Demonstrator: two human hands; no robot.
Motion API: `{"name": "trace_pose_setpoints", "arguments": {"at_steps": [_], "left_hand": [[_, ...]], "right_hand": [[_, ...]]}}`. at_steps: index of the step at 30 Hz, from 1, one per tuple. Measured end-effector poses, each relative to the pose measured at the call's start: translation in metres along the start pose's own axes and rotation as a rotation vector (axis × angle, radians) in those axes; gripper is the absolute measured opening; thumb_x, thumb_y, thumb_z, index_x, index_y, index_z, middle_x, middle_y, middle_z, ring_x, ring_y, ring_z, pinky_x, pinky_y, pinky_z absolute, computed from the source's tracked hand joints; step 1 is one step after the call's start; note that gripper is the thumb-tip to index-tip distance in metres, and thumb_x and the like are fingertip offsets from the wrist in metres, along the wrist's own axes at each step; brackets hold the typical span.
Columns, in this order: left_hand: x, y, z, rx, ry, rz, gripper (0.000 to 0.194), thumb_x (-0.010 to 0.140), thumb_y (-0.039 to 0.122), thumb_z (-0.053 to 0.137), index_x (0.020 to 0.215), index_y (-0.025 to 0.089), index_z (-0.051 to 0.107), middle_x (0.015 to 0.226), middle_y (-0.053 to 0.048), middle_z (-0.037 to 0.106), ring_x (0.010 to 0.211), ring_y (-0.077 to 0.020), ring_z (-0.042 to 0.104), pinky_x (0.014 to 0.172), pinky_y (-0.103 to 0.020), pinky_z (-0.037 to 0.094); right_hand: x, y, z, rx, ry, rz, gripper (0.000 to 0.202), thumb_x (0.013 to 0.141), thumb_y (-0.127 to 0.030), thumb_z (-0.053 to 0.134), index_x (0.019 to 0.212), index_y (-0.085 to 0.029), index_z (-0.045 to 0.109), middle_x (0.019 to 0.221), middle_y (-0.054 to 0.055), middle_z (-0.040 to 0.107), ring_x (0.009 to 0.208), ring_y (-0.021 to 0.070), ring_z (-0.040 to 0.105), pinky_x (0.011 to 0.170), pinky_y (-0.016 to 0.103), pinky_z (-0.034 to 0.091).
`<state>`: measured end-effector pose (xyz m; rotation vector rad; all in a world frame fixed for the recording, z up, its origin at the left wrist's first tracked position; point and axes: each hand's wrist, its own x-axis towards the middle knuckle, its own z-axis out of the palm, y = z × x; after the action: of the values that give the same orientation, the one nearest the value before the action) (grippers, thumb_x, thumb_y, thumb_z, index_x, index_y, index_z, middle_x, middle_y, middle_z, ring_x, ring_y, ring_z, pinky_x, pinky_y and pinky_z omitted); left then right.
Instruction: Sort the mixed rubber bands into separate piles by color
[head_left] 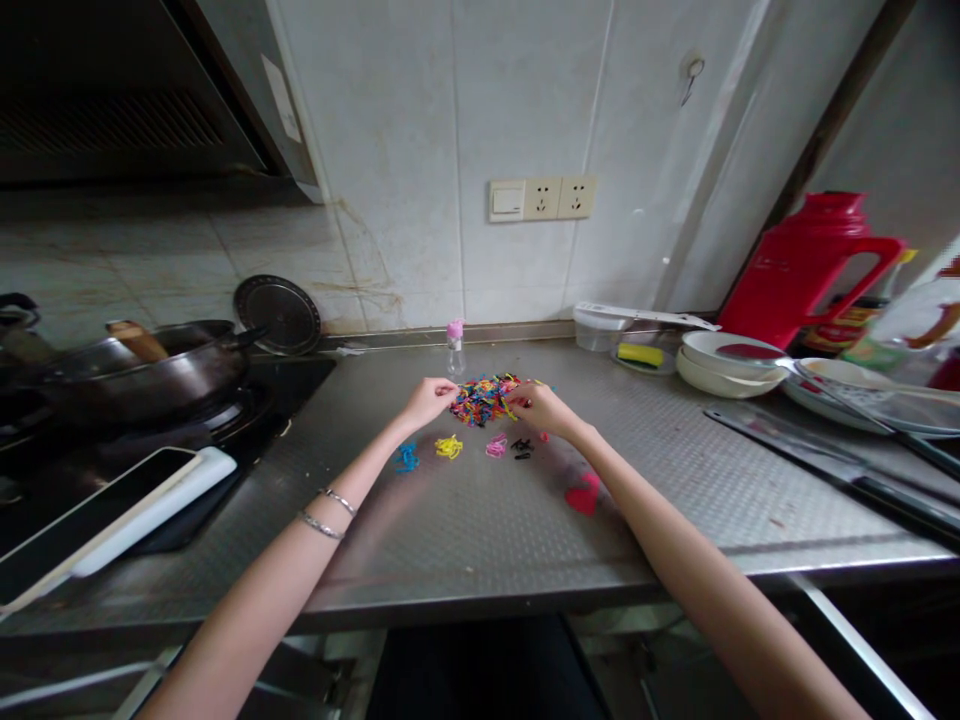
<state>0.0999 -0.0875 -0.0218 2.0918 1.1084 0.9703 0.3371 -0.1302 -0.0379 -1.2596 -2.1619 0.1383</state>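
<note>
A heap of small multicoloured rubber bands (pixel 484 402) lies on the metal counter between my hands. At its left edge, the fingertips of my left hand (pixel 430 400) are pinched together. My right hand (pixel 546 408) reaches into the right side of the heap with its fingers curled closed. Whatever either hand pinches is too small to make out. Nearer to me are separate little piles: blue bands (pixel 406 458), yellow bands (pixel 448 447), pink bands (pixel 496 446) and black bands (pixel 522 448). A red flat piece (pixel 583 494) rests beside my right forearm.
Behind the heap stands a small clear bottle with a pink top (pixel 455 345). On the left are a pan (pixel 142 375) on the stove and a phone-like slab (pixel 112 520). Bowls (pixel 731 365), a yellow sponge (pixel 640 355), a knife (pixel 825 470) and a red thermos (pixel 802 265) occupy the right.
</note>
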Motion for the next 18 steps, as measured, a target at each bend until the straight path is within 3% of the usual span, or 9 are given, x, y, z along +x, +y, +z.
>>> {"name": "trace_pose_setpoints", "arguments": {"at_steps": [6, 9, 18], "left_hand": [[0.002, -0.027, -0.017, -0.034, 0.024, -0.160, 0.022, 0.071, 0.028, 0.055, 0.077, 0.009, 0.065, 0.059, -0.005, 0.063, 0.055, -0.0111, 0.055, 0.050, -0.020, 0.037], [0.003, -0.036, -0.019, -0.055, -0.002, -0.172, 0.020, 0.069, 0.026, 0.057, 0.076, 0.009, 0.065, 0.061, -0.005, 0.063, 0.058, -0.0114, 0.056, 0.050, -0.020, 0.037], [0.005, -0.040, -0.017, -0.007, -0.054, -0.091, 0.026, 0.069, 0.033, 0.055, 0.072, 0.008, 0.065, 0.056, -0.002, 0.058, 0.053, -0.0098, 0.051, 0.051, -0.020, 0.036]], "right_hand": [[0.005, -0.038, 0.012, -0.022, -0.134, -0.156, 0.026, 0.074, -0.012, 0.046, 0.090, -0.017, 0.066, 0.090, 0.006, 0.066, 0.086, 0.0143, 0.058, 0.081, 0.023, 0.040], [0.004, -0.050, 0.016, -0.103, -0.190, -0.116, 0.026, 0.076, -0.013, 0.045, 0.090, -0.020, 0.066, 0.090, 0.005, 0.066, 0.088, 0.0148, 0.058, 0.081, 0.023, 0.040], [0.002, -0.053, 0.030, -0.189, -0.134, 0.018, 0.024, 0.077, -0.016, 0.046, 0.092, -0.022, 0.064, 0.094, 0.004, 0.065, 0.092, 0.0163, 0.056, 0.080, 0.022, 0.040]]}}
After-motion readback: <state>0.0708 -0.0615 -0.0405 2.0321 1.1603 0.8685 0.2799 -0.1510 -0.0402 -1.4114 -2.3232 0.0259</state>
